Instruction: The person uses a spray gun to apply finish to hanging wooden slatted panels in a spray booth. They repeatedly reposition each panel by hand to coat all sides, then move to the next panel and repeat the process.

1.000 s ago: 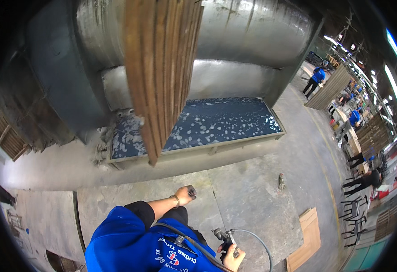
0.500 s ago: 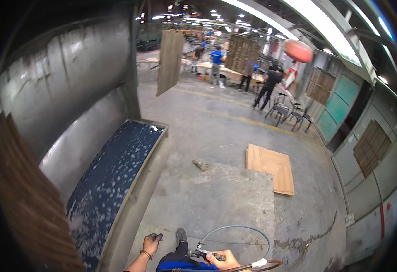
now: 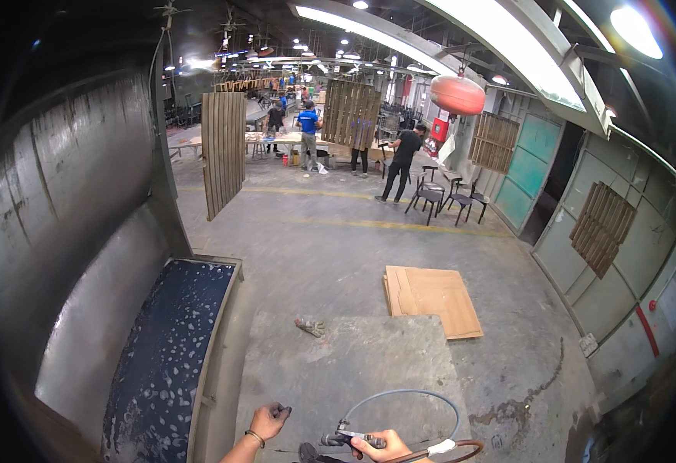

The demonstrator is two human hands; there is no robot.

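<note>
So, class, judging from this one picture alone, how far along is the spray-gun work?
Done: hard to say; no freshly coated piece shows, only a hanging slatted panel away from the booth trough. In hand: the right hand grips a spray gun with looping hose; the left hand pinches something small. Left: flat boards lie on the floor, apparently untreated.

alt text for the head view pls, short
At the bottom edge, the person's right hand grips a spray gun with a looping hose, and the left hand pinches a small dark object. Ahead lie a concrete workshop floor, a dark water trough on the left, and flat wooden boards.
</note>
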